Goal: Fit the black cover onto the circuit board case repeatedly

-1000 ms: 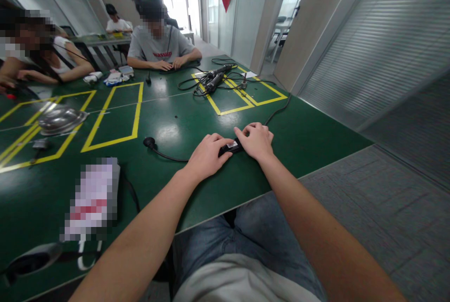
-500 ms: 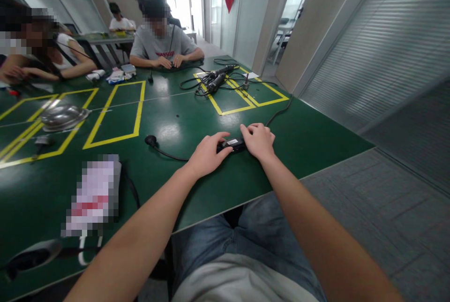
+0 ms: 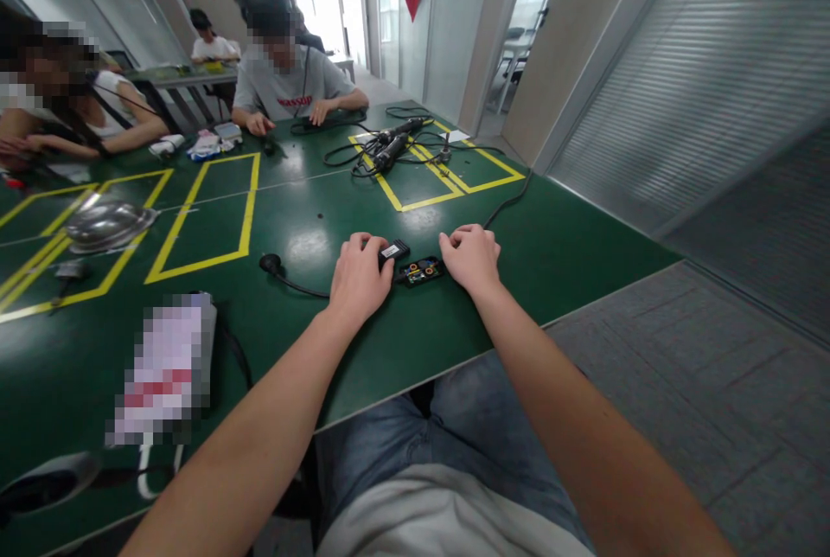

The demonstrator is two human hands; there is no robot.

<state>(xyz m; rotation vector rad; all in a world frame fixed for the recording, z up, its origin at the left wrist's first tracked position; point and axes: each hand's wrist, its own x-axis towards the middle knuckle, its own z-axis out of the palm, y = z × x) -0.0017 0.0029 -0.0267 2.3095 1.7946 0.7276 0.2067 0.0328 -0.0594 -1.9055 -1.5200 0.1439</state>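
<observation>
My left hand [image 3: 363, 274] grips a small black cover [image 3: 392, 251] with a white label, held just above the table. Beside it lies an open black housing [image 3: 423, 271]; inside show a circuit board and two round copper-orange parts. My right hand [image 3: 473, 257] has its fingers curled round the right end of this housing, hiding that end. From the housing's left side a black cord runs under my left hand to a plug [image 3: 271, 264]. Another black cord [image 3: 509, 204] leads away beyond my right hand.
On the green table [image 3: 558, 254] black tools with tangled cords [image 3: 392, 146] lie across yellow tape outlines. At left are a shiny metal dome [image 3: 107, 221] and a blurred pale packet [image 3: 159, 371]. A person in grey [image 3: 285, 86] works opposite; others sit at left.
The labelled cover has come off the housing and moved left in my left hand, exposing the circuit board. My right hand stays at the right end. The person opposite has moved one hand outward.
</observation>
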